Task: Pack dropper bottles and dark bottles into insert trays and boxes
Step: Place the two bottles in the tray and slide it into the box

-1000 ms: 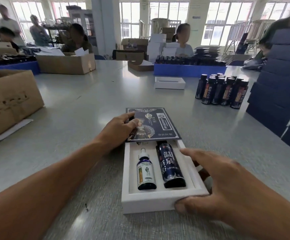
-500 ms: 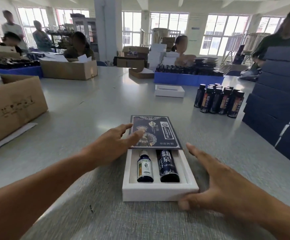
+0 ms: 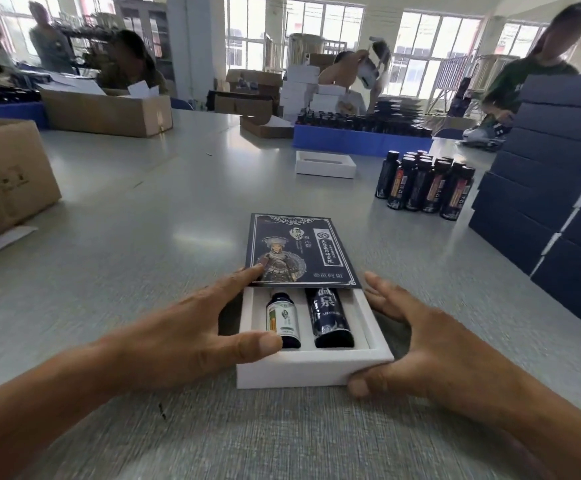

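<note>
A white insert tray [image 3: 317, 372] lies in front of me with its far end inside a dark printed box sleeve [image 3: 299, 251]. In the tray lie a small dropper bottle [image 3: 282, 317] on the left and a taller dark bottle [image 3: 330, 317] on the right, their tops hidden under the sleeve. My left hand [image 3: 192, 330] lies along the tray's left side, forefinger touching the sleeve's near corner, thumb over the tray's front left. My right hand [image 3: 431, 348] presses the front right corner with its thumb, fingers stretched along the right wall.
Several dark bottles [image 3: 424, 183] stand in a cluster at the right. Behind them lies an empty white tray [image 3: 325, 164] and a blue crate [image 3: 358, 140] of bottles. Stacked dark boxes [image 3: 552, 174] line the right edge. A cardboard box [image 3: 5, 174] sits left. People work around the table.
The tray has slid further into the sleeve, covering the bottle tops. My left hand has drawn back beside the tray, and my right hand has closed in on its front right corner.
</note>
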`<state>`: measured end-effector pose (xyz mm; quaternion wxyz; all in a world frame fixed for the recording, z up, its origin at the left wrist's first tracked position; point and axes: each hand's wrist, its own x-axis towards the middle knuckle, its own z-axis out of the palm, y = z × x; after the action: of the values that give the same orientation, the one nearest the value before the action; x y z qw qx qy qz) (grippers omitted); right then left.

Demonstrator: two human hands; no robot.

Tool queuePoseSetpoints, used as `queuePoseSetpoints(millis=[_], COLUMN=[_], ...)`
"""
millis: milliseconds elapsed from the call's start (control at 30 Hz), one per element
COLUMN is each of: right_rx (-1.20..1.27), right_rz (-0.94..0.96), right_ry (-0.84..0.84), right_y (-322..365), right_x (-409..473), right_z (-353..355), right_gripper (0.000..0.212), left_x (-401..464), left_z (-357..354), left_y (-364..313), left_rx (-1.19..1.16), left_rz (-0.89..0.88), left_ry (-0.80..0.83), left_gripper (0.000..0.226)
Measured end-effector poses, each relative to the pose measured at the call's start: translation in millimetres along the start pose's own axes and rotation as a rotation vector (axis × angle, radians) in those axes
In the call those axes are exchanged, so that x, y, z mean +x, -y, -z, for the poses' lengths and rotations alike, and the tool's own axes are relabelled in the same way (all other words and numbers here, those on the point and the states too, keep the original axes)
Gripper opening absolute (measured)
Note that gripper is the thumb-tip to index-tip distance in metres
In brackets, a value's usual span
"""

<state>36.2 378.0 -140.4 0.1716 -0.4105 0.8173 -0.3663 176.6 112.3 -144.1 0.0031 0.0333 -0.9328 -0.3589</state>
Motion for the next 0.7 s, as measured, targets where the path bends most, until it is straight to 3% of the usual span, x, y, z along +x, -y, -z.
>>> queuePoseSetpoints(millis=[167, 400, 533, 700], right_rx=[-0.036, -0.126, -0.074, 0.008], right_rz=[0.025, 0.053, 0.068, 0.087], right_ry=[-0.08, -0.024, -0.013, -0.098], right_y=[-1.4, 5.0, 0.5, -7.3], right_x=[-1.4, 0.5, 0.9, 1.7], right_z=[1.7, 4.6, 5.4, 0.0], right_gripper=[0.127, 0.097, 0.091, 0.089], left_x=[0.5, -8.6, -8.3, -3.9], left_z=[-3.7, 3.1, -3.6, -10.5], left_y=[-5.8, -3.0, 0.8, 1.1], left_rx=[0.089, 0.085, 0.02, 0.018], left_rz=[-0.026, -0.021, -0.026, -0.04], left_ry=[-0.082, 0.052, -0.038, -0.169], left_gripper=[0.106, 0.112, 0.118, 0.11])
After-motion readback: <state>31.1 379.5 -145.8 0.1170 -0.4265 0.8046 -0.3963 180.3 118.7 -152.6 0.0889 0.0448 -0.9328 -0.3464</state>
